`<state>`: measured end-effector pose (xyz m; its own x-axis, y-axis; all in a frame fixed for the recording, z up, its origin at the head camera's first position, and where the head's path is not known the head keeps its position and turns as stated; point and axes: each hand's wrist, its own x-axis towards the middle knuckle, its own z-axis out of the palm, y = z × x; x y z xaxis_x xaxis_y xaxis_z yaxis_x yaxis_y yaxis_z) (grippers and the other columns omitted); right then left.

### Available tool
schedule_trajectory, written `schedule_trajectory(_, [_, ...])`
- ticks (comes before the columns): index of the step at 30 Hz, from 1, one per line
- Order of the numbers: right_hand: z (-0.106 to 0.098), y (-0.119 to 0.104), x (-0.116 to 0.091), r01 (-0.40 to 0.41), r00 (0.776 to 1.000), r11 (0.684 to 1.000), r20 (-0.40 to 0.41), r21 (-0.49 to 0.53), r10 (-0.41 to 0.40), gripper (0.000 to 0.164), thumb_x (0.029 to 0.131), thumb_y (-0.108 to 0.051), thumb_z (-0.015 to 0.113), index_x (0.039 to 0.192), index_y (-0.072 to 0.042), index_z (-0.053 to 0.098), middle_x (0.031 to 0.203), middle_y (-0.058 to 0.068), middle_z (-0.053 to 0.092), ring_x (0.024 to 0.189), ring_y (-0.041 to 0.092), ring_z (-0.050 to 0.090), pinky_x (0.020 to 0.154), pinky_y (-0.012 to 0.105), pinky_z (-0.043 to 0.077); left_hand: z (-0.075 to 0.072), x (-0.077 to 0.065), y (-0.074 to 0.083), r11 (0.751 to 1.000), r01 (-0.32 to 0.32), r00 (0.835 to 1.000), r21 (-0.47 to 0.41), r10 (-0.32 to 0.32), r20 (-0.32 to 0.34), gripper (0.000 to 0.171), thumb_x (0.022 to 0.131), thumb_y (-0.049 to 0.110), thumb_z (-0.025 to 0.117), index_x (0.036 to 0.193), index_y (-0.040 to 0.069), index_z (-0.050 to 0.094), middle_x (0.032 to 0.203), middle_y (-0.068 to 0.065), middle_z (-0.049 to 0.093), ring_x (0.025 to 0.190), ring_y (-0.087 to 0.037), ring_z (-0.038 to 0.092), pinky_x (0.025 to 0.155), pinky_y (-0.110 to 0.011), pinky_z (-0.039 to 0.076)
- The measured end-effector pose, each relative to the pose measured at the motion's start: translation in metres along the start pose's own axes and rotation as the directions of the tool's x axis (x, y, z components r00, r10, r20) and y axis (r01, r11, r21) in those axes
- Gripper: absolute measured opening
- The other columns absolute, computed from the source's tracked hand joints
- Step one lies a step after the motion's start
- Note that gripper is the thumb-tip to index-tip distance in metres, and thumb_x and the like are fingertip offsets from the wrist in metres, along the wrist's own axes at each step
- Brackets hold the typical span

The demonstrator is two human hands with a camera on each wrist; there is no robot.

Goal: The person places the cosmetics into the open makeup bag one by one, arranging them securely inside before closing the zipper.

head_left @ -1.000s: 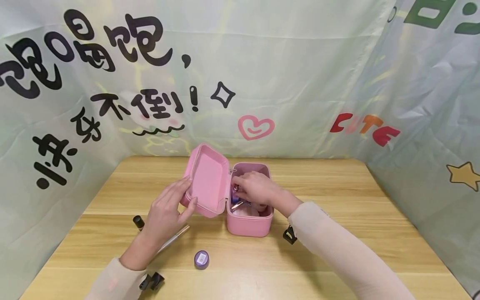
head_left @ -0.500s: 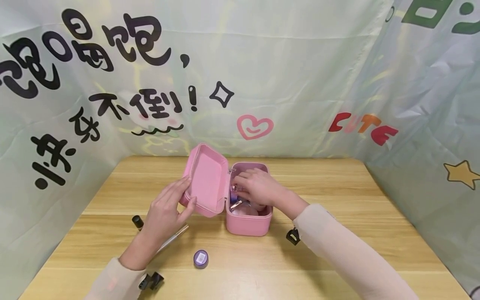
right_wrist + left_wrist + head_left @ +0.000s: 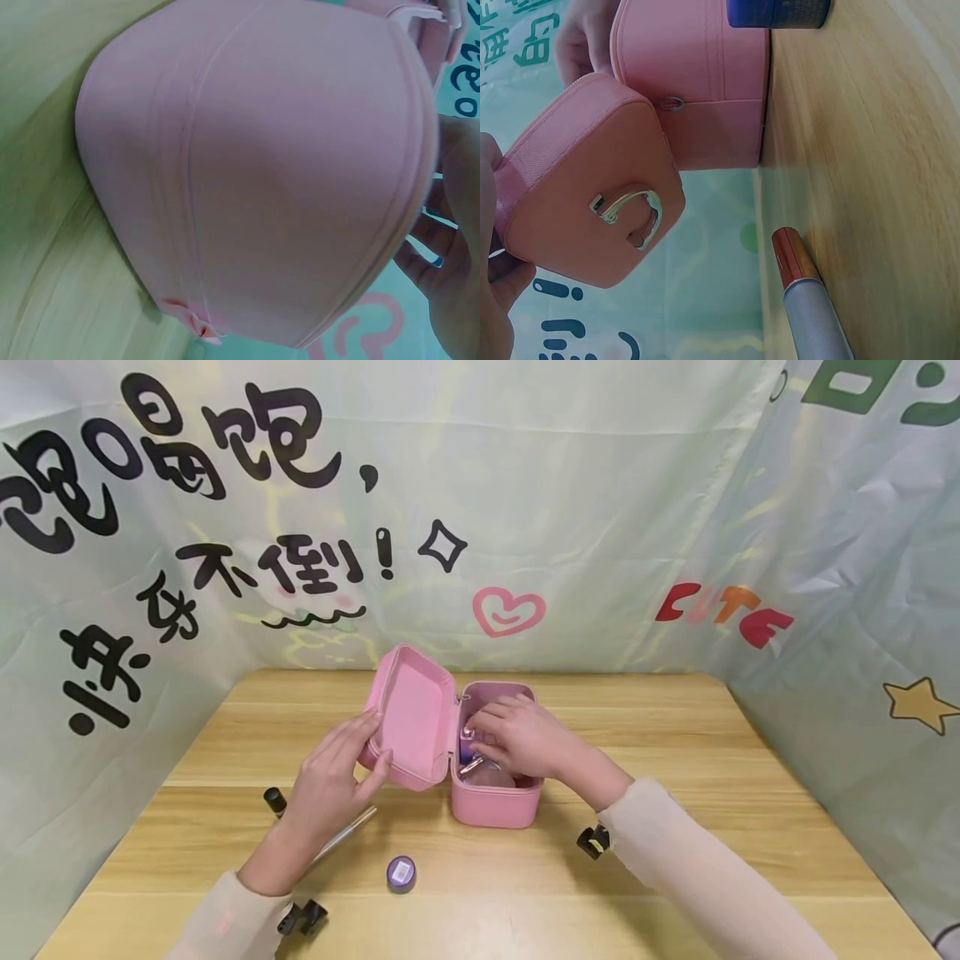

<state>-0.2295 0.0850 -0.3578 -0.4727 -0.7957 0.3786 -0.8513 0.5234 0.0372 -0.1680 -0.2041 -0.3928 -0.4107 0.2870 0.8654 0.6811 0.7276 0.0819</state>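
A pink cosmetic case [image 3: 495, 806] stands on the table with its lid [image 3: 416, 718] swung out to the left. My left hand [image 3: 330, 785] grips the lid's left edge, thumb on the near side. In the left wrist view, the lid's outer face [image 3: 570, 202] shows a gold-coloured handle. My right hand [image 3: 521, 739] reaches inside the case, fingers bent beside a purple bottle [image 3: 467, 749]. Whether it holds the bottle is hidden. Below the hand lie a slim metallic item [image 3: 471, 766] and something pale [image 3: 491, 777]. Several fingers show past the rim in the right wrist view.
A purple-lidded jar [image 3: 401, 874] sits in front of the case. A silver tube [image 3: 814, 315] with a copper-coloured end lies by my left forearm, and a black-capped item [image 3: 275, 800] is beyond it. Printed cloth [image 3: 600, 527] encloses the table at the back and sides.
My right hand has shifted slightly within the case, and its forearm has drawn a little to the right and nearer. My left hand keeps its grip on the lid.
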Motion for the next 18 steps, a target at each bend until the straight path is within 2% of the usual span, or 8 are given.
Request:
schedule_trajectory(8, [-0.007, -0.012, -0.008, 0.051, 0.998, 0.998, -0.040, -0.025, -0.052, 0.027, 0.091, -0.033, 0.068, 0.111, -0.014, 0.067, 0.108, 0.001, 0.068, 0.104, 0.022, 0.061, 0.093, 0.040, 0.049, 0.000, 0.001, -0.001, 1.000, 0.008, 1.000, -0.008, -0.008, 0.007, 0.049, 0.096, 0.036, 0.051, 0.121, -0.004, 0.064, 0.123, -0.018, 0.065, 0.109, -0.035, 0.063, 0.089, -0.051, 0.055])
schedule_trajectory(12, [-0.007, -0.019, -0.010, 0.082, 0.994, 0.996, -0.077, -0.023, -0.083, 0.027, 0.089, -0.033, 0.071, 0.108, -0.014, 0.067, 0.108, 0.002, 0.069, 0.105, 0.022, 0.062, 0.092, 0.039, 0.049, -0.002, 0.000, 0.000, 1.000, 0.017, 1.000, -0.010, -0.017, 0.012, 0.049, 0.096, 0.037, 0.051, 0.121, -0.004, 0.064, 0.124, -0.017, 0.065, 0.109, -0.035, 0.063, 0.087, -0.052, 0.055])
schedule_trajectory(18, [-0.009, -0.024, -0.017, 0.076, 0.994, 0.997, -0.080, -0.005, -0.076, 0.029, 0.091, -0.035, 0.069, 0.109, -0.013, 0.066, 0.107, 0.000, 0.068, 0.105, 0.021, 0.061, 0.093, 0.038, 0.048, 0.000, 0.001, 0.000, 1.000, 0.007, 1.000, -0.021, -0.007, 0.002, 0.048, 0.096, 0.036, 0.052, 0.120, -0.004, 0.064, 0.124, -0.017, 0.065, 0.108, -0.035, 0.063, 0.087, -0.052, 0.055])
